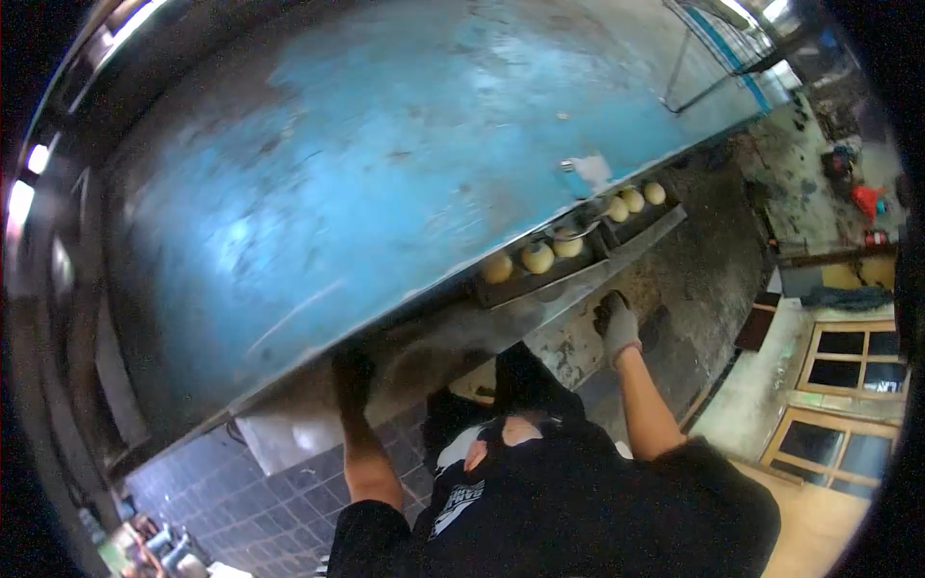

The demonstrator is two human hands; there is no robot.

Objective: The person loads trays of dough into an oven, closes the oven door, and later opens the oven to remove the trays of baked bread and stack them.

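Observation:
My right hand [617, 326], in a pale glove with dark fingertips, hangs below the metal ledge; its fingers look curled, but what they hold, if anything, cannot be made out. My left hand [354, 374] is a dark shape at the front edge of the blue surface [385, 173], its fingers lost in shadow. Between and beyond the hands, two dark trays [544, 279] sit under that edge. Pale round pieces [538, 256] stand in them in a row. A small light-blue object [574, 179] lies on the blue surface near its edge.
A wire frame [708, 63] stands at the upper right of the blue surface. Dark floor tiles [251, 496] show at the lower left, near assorted items [159, 549]. Wooden-framed windows [838, 443] are in the wall at the right. A red object [868, 200] lies farther back.

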